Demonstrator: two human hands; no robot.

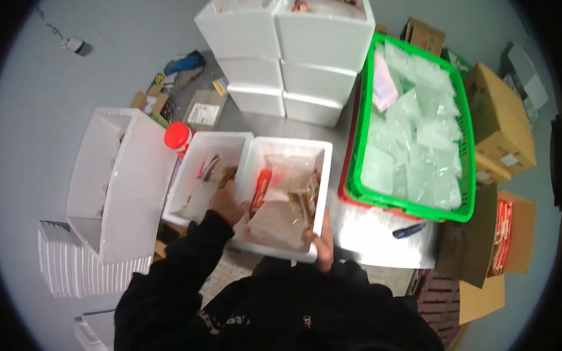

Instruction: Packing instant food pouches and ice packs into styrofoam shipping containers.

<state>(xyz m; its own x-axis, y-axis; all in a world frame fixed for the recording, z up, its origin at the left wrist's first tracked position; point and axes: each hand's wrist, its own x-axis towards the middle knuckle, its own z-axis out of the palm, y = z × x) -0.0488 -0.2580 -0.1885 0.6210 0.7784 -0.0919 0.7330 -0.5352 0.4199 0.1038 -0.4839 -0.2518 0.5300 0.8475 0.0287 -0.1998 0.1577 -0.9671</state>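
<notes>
My left hand (228,203) reaches into the left white foam box (243,141), its fingertips closed at a brownish packet (226,175); what exactly it grips is unclear. My right hand (322,245) holds the near right side of the adjoining foam box (292,145). That box contains a red packet (260,187), brownish packets (308,195) and a clear, pale pack (276,222). The left box also has a pale pack (198,197) inside.
Stacked foam boxes (239,28) stand behind. A green basket (466,135) of ice packs sits right, near a blue cutter (408,230) and cardboard boxes (498,115). A large foam box (142,186), stacked lids (61,257) and a red-lidded jar (177,136) are left.
</notes>
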